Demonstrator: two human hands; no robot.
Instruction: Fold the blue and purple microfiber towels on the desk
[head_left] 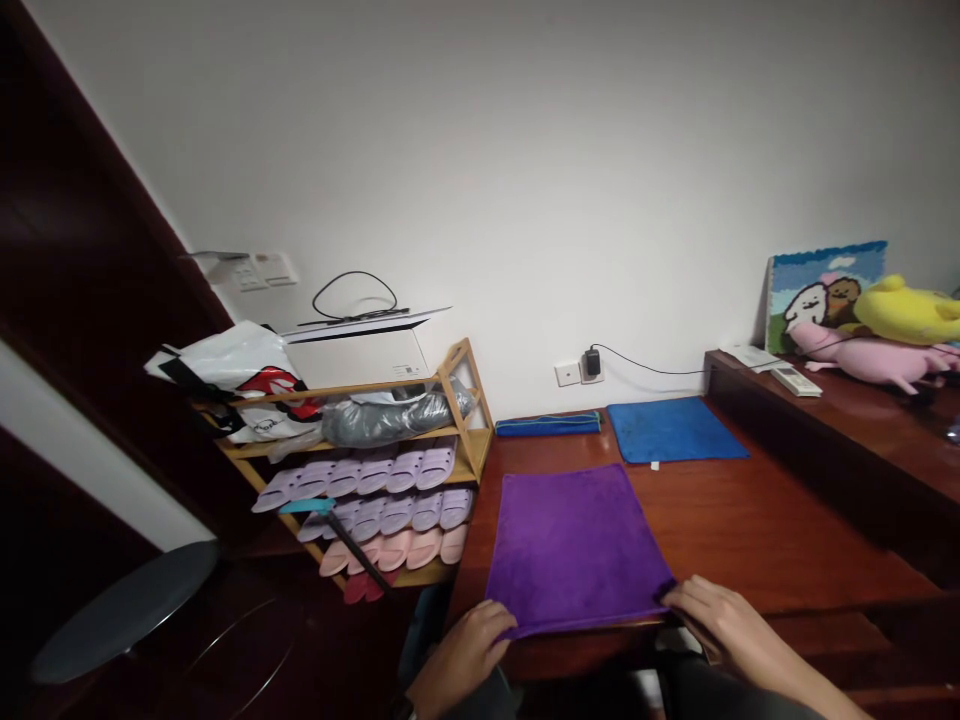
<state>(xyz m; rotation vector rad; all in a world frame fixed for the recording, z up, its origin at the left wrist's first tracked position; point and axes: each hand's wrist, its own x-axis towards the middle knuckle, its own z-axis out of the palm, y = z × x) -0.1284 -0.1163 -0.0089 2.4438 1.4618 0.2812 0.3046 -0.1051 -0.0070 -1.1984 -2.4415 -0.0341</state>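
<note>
A purple cloth [574, 545] lies spread flat on the reddish-brown wooden table [739, 520], its near edge along the table's front edge. My left hand [469, 645] pinches the cloth's near left corner. At the near right corner, the fingers of my right hand [709, 610] are closed on the cloth. Behind it, a blue cloth [667, 430] with a small white tag lies flat. To the left of that, against the wall, is a narrow folded or rolled blue cloth [549, 425] with a greenish edge line.
A wooden rack [469, 455] on the left holds several slippers, a white box [360, 355] and bags. A round dark stool [127, 610] stands lower left. Plush toys [874, 357], a picture [821, 290] and a remote [796, 381] sit on the raised surface at right.
</note>
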